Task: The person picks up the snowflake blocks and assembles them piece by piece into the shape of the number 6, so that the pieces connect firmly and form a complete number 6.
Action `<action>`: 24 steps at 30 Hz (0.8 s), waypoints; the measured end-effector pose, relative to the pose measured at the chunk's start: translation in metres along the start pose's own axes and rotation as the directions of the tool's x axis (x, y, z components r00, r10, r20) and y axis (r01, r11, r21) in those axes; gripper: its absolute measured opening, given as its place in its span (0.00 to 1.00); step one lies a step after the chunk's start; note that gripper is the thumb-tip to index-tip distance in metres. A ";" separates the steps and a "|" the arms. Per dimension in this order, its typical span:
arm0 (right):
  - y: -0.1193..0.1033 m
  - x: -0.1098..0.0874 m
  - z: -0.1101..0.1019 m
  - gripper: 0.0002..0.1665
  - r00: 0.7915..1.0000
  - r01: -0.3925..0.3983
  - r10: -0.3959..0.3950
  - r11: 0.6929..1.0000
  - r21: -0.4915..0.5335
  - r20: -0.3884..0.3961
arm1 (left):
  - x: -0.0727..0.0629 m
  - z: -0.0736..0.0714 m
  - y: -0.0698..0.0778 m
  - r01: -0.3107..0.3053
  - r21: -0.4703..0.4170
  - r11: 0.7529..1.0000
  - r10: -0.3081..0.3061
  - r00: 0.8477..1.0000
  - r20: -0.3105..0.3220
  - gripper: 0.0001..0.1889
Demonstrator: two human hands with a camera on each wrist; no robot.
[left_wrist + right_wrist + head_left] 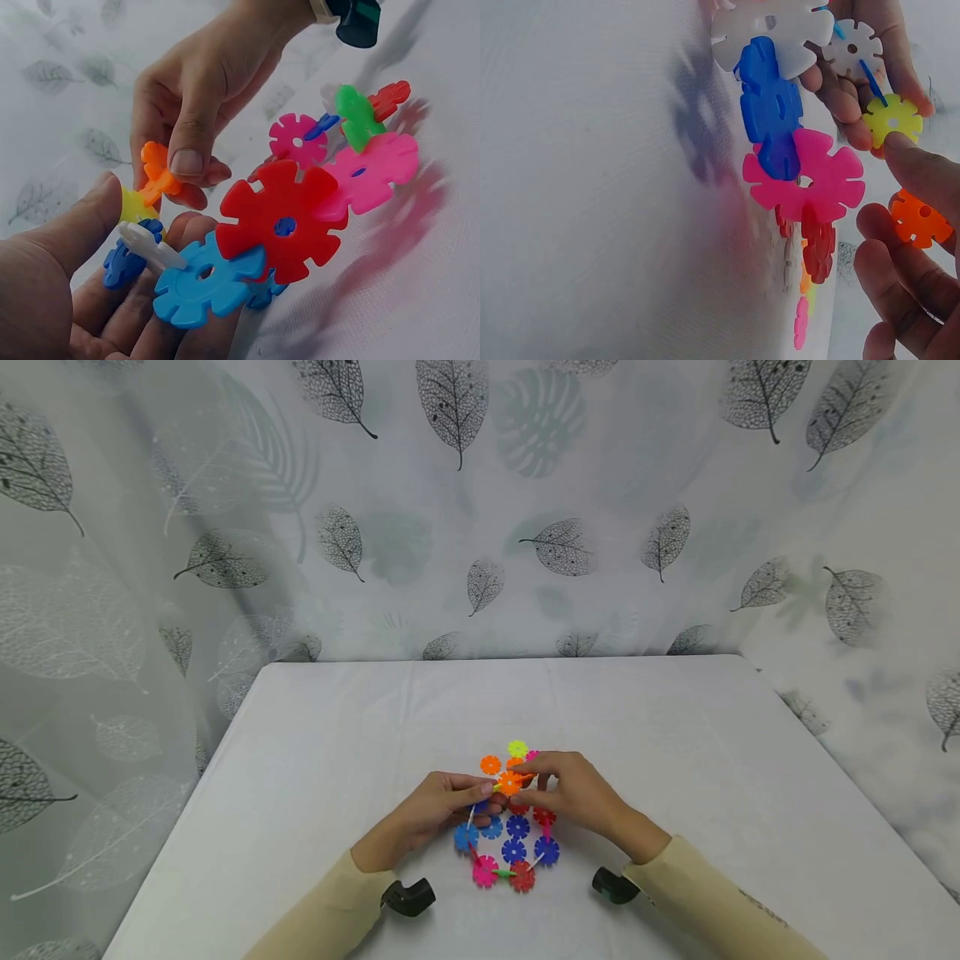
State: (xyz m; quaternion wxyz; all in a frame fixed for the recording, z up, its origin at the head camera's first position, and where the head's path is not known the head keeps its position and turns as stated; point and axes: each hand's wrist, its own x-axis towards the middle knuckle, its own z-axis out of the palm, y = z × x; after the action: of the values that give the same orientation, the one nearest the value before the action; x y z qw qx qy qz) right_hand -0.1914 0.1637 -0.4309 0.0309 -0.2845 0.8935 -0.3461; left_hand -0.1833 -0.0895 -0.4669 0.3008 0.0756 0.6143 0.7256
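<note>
A ring-like chain of notched plastic snowflake discs [486,871] in pink, red, blue, white and green hangs from my left hand [442,806]. My left thumb and fingers pinch it near a yellow disc [132,205]; a blue disc [124,262], a white disc [146,244] and a light blue disc [202,281] lie over that palm. My right hand [573,789] pinches an orange disc [921,217] between thumb and fingers, right at the yellow one. Lower on the chain are a red disc [255,217] and a pink disc [832,169].
Loose discs lie flat on the white table [330,735]: a yellow-green disc [517,748] and an orange disc [491,765] beyond the hands, several blue discs [513,850] nearer. Leaf-printed curtains [480,527] stand behind and beside the table.
</note>
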 end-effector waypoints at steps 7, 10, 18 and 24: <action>0.004 -0.002 0.001 0.22 0.999 0.040 -0.040 0.999 0.024 -0.011 | 0.000 0.000 0.002 0.046 0.026 0.999 -0.047 0.998 0.042 0.21; 0.005 -0.002 0.001 0.22 0.999 0.030 -0.030 0.999 0.036 -0.014 | -0.001 0.000 0.003 0.075 0.023 0.997 -0.077 0.994 0.074 0.24; 0.004 -0.004 0.000 0.26 0.998 0.057 -0.057 0.998 0.006 -0.025 | -0.002 0.002 0.004 0.100 0.028 0.995 -0.102 0.991 0.091 0.28; 0.006 -0.007 0.000 0.24 0.997 0.069 -0.069 0.998 0.005 -0.030 | -0.005 0.003 0.007 0.117 0.039 0.992 -0.120 0.989 0.090 0.34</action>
State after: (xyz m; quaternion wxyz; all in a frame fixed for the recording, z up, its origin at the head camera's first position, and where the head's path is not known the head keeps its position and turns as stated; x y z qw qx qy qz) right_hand -0.1882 0.1708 -0.4359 0.0062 -0.3097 0.8825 -0.3538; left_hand -0.1800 -0.0900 -0.4587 0.3700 0.0772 0.6152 0.6918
